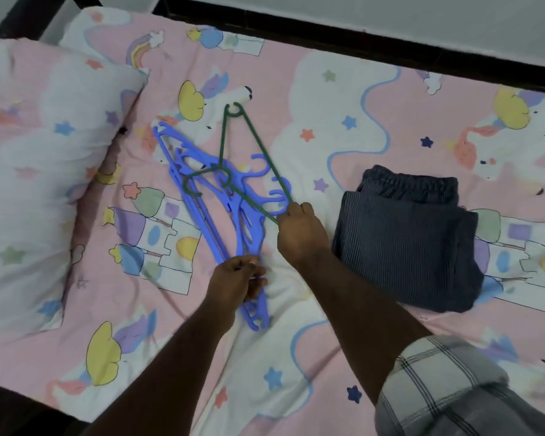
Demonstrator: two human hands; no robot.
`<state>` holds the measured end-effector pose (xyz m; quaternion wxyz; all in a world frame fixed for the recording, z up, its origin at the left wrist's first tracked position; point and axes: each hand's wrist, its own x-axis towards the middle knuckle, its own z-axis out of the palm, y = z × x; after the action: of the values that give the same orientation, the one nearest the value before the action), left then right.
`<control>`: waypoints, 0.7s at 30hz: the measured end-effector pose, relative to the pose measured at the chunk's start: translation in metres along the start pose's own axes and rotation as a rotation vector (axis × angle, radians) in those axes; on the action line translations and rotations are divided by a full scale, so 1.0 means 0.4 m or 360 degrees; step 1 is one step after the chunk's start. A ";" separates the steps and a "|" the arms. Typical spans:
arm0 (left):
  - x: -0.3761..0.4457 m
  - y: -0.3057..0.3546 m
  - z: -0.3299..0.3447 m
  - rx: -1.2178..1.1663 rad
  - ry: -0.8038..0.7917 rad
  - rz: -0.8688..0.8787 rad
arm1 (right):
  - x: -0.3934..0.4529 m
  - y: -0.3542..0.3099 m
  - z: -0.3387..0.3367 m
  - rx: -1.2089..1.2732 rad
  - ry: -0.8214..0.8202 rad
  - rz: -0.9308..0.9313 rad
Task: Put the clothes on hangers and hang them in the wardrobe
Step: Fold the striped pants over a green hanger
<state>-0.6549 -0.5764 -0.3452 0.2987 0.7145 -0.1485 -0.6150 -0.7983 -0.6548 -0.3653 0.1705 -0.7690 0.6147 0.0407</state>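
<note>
Gripping green hanger (258, 146) w/ right hand (299, 234); left hand (233, 280) on blue hangers (214, 209).

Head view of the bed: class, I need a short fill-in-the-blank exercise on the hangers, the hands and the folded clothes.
1. The right hand grips the corner of the ____ hanger.
2. The left hand holds the stack of ____ hangers.
3. The folded dark clothes lie to the ____ of the hangers as the picture shows them.
4. The pillow lies at the ____ end of the bed in the picture.

Missing words: green; blue; right; left
</note>
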 end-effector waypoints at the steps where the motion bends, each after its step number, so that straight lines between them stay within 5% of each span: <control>1: 0.005 0.015 0.002 0.0016 0.0008 0.0028 | -0.002 0.016 -0.014 0.0052 0.0011 0.0025; 7: 0.037 0.138 0.049 0.0276 0.0105 0.0466 | -0.121 0.268 -0.160 0.0950 0.0658 0.0648; 11: 0.071 0.228 0.123 0.0705 0.0332 0.0992 | -0.222 0.511 -0.244 0.1326 0.0542 0.0809; 15: 0.105 0.264 0.249 0.1046 0.0278 0.1288 | -0.275 0.700 -0.266 0.1310 0.0441 0.0919; 21: 0.182 0.270 0.387 0.1182 0.0068 0.1096 | -0.230 0.833 -0.251 0.1239 0.0310 0.0803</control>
<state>-0.7736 -0.7404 -0.3471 0.2128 0.6945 -0.5780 -0.3719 -1.1549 -0.6624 -0.3169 0.3725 -0.4748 0.7650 -0.2250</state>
